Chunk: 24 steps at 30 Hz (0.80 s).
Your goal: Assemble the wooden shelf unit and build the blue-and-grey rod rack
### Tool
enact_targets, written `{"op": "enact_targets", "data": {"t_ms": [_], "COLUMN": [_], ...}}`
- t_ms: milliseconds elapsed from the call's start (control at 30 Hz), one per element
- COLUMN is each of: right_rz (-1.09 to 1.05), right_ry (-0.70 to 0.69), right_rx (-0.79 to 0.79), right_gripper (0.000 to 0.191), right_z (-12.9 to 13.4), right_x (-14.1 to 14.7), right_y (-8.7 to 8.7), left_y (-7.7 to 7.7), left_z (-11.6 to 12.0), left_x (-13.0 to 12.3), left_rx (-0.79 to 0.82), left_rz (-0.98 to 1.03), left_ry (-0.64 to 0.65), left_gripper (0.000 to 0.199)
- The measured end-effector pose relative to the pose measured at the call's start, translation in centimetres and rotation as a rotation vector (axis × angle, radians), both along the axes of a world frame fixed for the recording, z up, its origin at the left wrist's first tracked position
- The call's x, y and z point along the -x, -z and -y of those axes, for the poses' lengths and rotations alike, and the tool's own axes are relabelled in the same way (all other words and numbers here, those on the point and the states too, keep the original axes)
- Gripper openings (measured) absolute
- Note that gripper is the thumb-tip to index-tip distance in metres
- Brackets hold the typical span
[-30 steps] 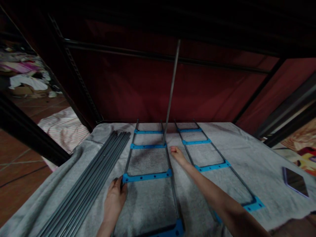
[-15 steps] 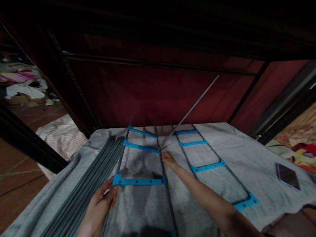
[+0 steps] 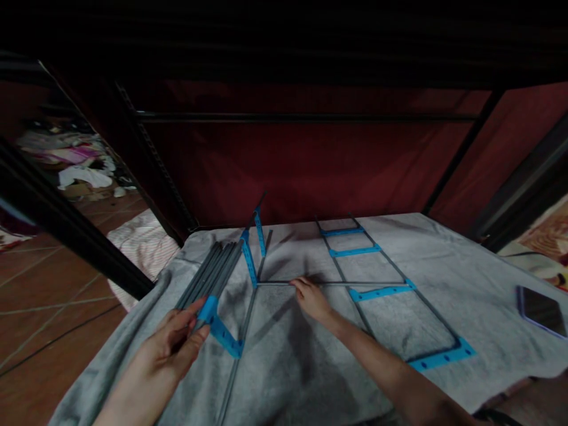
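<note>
A ladder-like frame of grey rods [image 3: 239, 355] and blue plastic crossbars [image 3: 225, 336] is tilted up on its left side. My left hand [image 3: 155, 355] is closed around its left rod, at the end of the nearest crossbar. My right hand [image 3: 313, 302] pinches a loose grey rod [image 3: 275, 283], held crosswise, with its left end at the lower end of a middle crossbar. I cannot tell whether that end sits in a hole. The loose rod's right part passes above a second frame with blue crossbars [image 3: 355, 251], which lies flat on the right.
A bundle of grey rods [image 3: 206, 272] lies left of the tilted frame. Everything rests on a grey blanket [image 3: 284, 378], with a phone [image 3: 541, 310] at the right. Dark posts [image 3: 75, 231] and a red back panel [image 3: 310, 165] enclose the space.
The left frame, flat before, is now tipped up on its left side by my left hand. The loose rod has swung from slanting upward to nearly level, pointing right.
</note>
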State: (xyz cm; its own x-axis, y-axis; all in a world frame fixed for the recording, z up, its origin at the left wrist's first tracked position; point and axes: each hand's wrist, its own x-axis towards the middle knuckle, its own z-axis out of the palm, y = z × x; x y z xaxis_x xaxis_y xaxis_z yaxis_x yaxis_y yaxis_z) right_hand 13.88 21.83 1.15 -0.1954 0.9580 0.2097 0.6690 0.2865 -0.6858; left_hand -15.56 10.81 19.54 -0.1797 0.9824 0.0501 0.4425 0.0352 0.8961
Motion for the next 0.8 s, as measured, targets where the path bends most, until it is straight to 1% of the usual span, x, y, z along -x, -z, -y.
{"op": "enact_targets", "data": {"t_ms": [67, 133, 200, 267, 300, 333, 367, 400, 433, 533, 600, 633, 700, 733, 800], "right_rz": [0.169, 0.285, 0.372, 0.444, 0.471, 0.49, 0.503, 0.513, 0.519, 0.51, 0.494, 0.486, 0.473, 0.468, 0.448], "right_ry": [-0.016, -0.018, -0.04, -0.07, -0.079, -0.085, -0.093, -0.101, -0.112, -0.147, -0.162, -0.169, -0.181, -0.189, -0.213], "right_rx": [-0.106, -0.146, -0.145, -0.132, -0.126, -0.122, -0.117, -0.11, -0.098, -0.045, -0.022, -0.019, -0.023, -0.026, -0.035], "right_gripper": [0.044, 0.043, 0.043, 0.043, 0.043, 0.044, 0.043, 0.043, 0.042, 0.04, 0.038, 0.037, 0.035, 0.034, 0.032], "right_z": [0.6, 0.6, 0.3, -0.2, -0.5, -0.8, -1.1, -1.4, -1.8, -2.9, -3.7, -4.1, -4.9, -5.2, -5.8], "right_x": [-0.9, -1.4, -1.6, -1.4, -1.1, -0.8, -0.5, -0.1, 0.2, 1.4, 2.2, 2.6, 3.5, 4.0, 5.1], "right_y": [-0.7, -0.9, -0.8, -0.3, 0.0, 0.2, 0.4, 0.6, 0.7, 0.8, 0.9, 1.0, 1.2, 1.3, 1.6], "left_y": [-0.1, -0.3, -0.8, -1.2, -1.0, -0.6, 0.3, 1.5, 3.2, 9.5, 13.6, 15.3, 17.8, 18.7, 19.7], "left_z": [0.3, 0.7, 1.0, 1.1, 1.0, 0.8, 0.5, 0.2, -0.2, -1.3, -1.8, -1.9, -1.9, -1.9, -1.8], "left_x": [-0.8, -1.4, -1.6, -1.2, -0.8, -0.3, 0.3, 0.9, 1.4, 2.2, 2.1, 1.9, 1.3, 1.0, 0.5], "left_rx": [-0.006, 0.02, 0.054, 0.082, 0.088, 0.089, 0.084, 0.086, 0.083, 0.092, 0.145, 0.148, 0.182, 0.196, 0.199], "left_rz": [-0.024, -0.02, -0.005, 0.021, 0.044, 0.073, 0.103, 0.132, 0.145, 0.117, 0.114, 0.12, 0.112, 0.091, 0.019], "left_ry": [0.018, 0.017, -0.006, -0.036, -0.049, -0.064, -0.08, -0.087, -0.098, -0.024, 0.13, 0.164, 0.241, 0.254, 0.256], "left_gripper": [0.075, 0.079, 0.08, 0.074, 0.07, 0.066, 0.063, 0.06, 0.057, 0.049, 0.043, 0.043, 0.047, 0.049, 0.052]}}
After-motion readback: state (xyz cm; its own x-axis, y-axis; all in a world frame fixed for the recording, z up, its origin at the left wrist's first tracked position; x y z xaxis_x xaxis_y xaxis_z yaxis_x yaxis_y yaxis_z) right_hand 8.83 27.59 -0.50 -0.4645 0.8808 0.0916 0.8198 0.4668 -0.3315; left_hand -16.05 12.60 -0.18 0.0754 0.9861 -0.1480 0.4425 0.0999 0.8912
